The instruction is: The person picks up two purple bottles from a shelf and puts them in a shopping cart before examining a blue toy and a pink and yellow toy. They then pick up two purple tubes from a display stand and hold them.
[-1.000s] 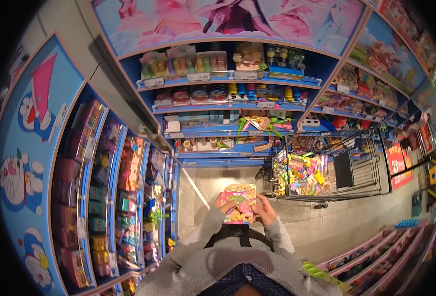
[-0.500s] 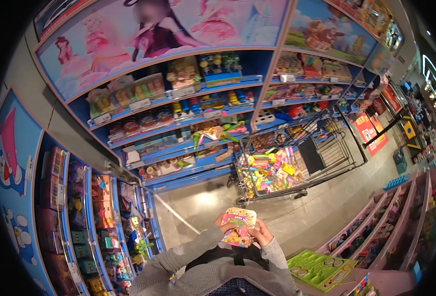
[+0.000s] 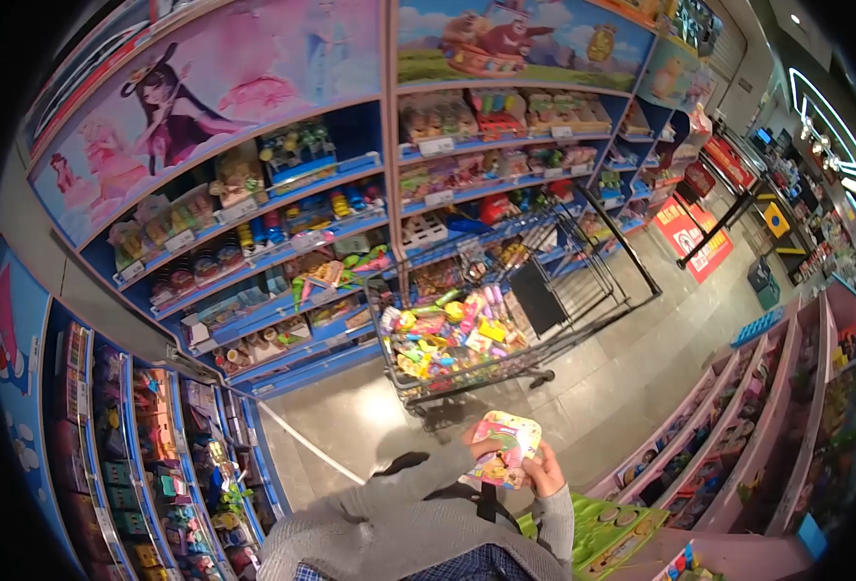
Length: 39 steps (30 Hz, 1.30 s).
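Toy pack [image 3: 506, 451] was up in front of the chest, clear of the cart [image 3: 426, 385] and off every shelf. Left hand [image 3: 479, 448] pinched its left edge, thumb over the front. Right hand [image 3: 547, 475] closed on its lower right corner. Both grips were firm, fingers curled.

Cart stood just ahead on the floor, basket heaped with bright packaged toys. Blue shelves [image 3: 283, 254] behind it were stocked on all tiers. Green blister pack [image 3: 604, 528] lay at lower right, near the right elbow.

Writing: nothing legible on the pack, only cartoon art in pink and yellow. Shelf price tags were too small to read. Red floor banner [image 3: 691, 237] had white lettering, unreadable.
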Each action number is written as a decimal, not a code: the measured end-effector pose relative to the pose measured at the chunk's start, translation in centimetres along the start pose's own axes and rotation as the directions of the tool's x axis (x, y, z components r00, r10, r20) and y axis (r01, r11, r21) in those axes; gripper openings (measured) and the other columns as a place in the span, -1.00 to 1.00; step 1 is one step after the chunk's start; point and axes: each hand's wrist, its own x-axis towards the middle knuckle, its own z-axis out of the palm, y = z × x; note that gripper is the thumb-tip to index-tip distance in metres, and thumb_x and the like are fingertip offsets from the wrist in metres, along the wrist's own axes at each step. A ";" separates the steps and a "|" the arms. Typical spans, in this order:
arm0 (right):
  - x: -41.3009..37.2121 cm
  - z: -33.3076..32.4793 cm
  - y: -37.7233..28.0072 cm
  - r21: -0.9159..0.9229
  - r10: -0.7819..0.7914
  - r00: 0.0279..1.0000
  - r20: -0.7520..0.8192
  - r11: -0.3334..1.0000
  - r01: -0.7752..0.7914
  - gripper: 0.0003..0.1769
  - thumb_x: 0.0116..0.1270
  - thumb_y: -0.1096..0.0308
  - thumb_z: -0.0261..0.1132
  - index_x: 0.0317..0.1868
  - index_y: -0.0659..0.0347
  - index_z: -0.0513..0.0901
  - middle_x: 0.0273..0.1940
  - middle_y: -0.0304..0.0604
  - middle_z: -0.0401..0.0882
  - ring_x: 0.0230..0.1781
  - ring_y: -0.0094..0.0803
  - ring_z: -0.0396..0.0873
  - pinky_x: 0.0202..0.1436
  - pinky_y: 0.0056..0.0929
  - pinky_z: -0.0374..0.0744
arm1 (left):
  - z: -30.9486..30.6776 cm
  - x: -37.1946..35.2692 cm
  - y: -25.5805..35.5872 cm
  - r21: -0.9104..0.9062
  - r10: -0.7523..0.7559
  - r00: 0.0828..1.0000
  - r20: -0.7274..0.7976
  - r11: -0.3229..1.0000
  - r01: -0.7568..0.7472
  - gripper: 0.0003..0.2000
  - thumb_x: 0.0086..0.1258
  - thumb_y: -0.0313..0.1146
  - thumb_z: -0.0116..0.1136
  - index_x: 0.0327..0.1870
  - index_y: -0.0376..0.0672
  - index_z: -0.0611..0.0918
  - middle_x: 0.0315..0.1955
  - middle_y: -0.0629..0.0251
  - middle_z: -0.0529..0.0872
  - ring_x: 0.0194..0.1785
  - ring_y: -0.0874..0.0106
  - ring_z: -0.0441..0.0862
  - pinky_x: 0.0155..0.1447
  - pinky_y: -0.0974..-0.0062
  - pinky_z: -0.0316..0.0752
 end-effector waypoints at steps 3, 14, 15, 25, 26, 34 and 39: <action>-0.6 -1.9 -1.0 0.080 -0.095 0.993 -0.070 0.992 0.100 -0.41 0.11 0.59 0.07 0.16 0.18 0.06 -0.10 -0.02 0.42 -0.25 -0.38 0.50 -0.26 -0.51 0.52 | 2.6 1.6 0.1 0.186 -0.045 0.993 0.112 0.982 0.024 -0.45 0.09 -0.24 0.17 0.08 -0.21 0.26 -0.17 0.23 0.48 -0.13 0.51 0.44 -0.08 0.59 0.37; 4.3 -7.7 -5.0 0.150 -0.209 0.951 -0.229 0.957 0.246 -0.39 0.02 0.60 0.16 0.11 0.29 0.14 -0.11 -0.06 0.40 -0.17 -0.39 0.46 -0.12 -0.47 0.47 | 8.8 9.8 3.8 0.237 -0.210 0.951 0.226 0.959 0.155 -0.38 0.08 -0.14 0.19 0.10 -0.24 0.22 -0.18 0.22 0.47 -0.12 0.47 0.44 -0.07 0.53 0.38; 5.5 -8.1 -5.9 0.148 -0.200 0.954 -0.224 0.960 0.236 -0.40 0.02 0.59 0.16 0.11 0.29 0.14 -0.12 -0.07 0.41 -0.19 -0.40 0.46 -0.13 -0.48 0.47 | 8.9 11.1 4.8 0.238 -0.212 0.949 0.232 0.959 0.156 -0.38 0.08 -0.14 0.19 0.10 -0.24 0.22 -0.18 0.22 0.47 -0.12 0.47 0.44 -0.07 0.53 0.38; 15.8 -13.2 -16.6 0.017 -0.282 0.928 -0.245 0.955 0.295 -0.45 -0.02 0.59 0.12 0.06 0.31 0.21 -0.17 -0.14 0.43 -0.21 -0.46 0.45 -0.15 -0.55 0.45 | 11.7 25.2 8.3 0.042 0.096 0.940 0.328 0.992 -0.116 -0.45 0.24 -0.19 0.01 0.18 -0.16 0.09 -0.13 0.24 0.42 -0.09 0.52 0.41 -0.05 0.58 0.36; 16.2 -14.2 -17.2 0.044 -0.294 0.915 -0.276 0.947 0.318 -0.47 -0.01 0.58 0.10 0.05 0.31 0.22 -0.17 -0.15 0.43 -0.22 -0.47 0.45 -0.16 -0.57 0.45 | 12.4 26.0 8.8 0.127 -0.010 0.952 0.307 0.991 -0.030 -0.44 0.23 -0.20 0.01 0.18 -0.15 0.09 -0.19 0.26 0.44 -0.15 0.53 0.44 -0.12 0.58 0.39; 16.3 -29.1 -15.6 0.147 -0.157 0.808 -0.569 0.946 0.287 -0.60 -0.03 0.59 0.04 -0.08 0.30 0.35 -0.24 -0.14 0.48 -0.32 -0.44 0.49 -0.23 -0.57 0.46 | 17.0 41.5 7.0 0.091 0.025 0.969 0.245 0.995 -0.049 -0.44 0.17 -0.32 0.08 0.16 -0.09 0.10 -0.26 0.26 0.49 -0.22 0.49 0.49 -0.22 0.50 0.44; 18.9 -37.0 -19.0 0.201 -0.162 0.775 -0.611 0.915 0.350 -0.66 0.01 0.47 0.03 -0.12 0.30 0.39 -0.31 -0.16 0.48 -0.35 -0.45 0.48 -0.27 -0.55 0.47 | 21.9 54.1 9.8 0.063 0.123 0.986 -0.112 0.991 -0.116 -0.33 0.03 -0.34 0.21 0.15 -0.10 0.10 -0.27 0.21 0.51 -0.15 0.40 0.49 -0.18 0.42 0.45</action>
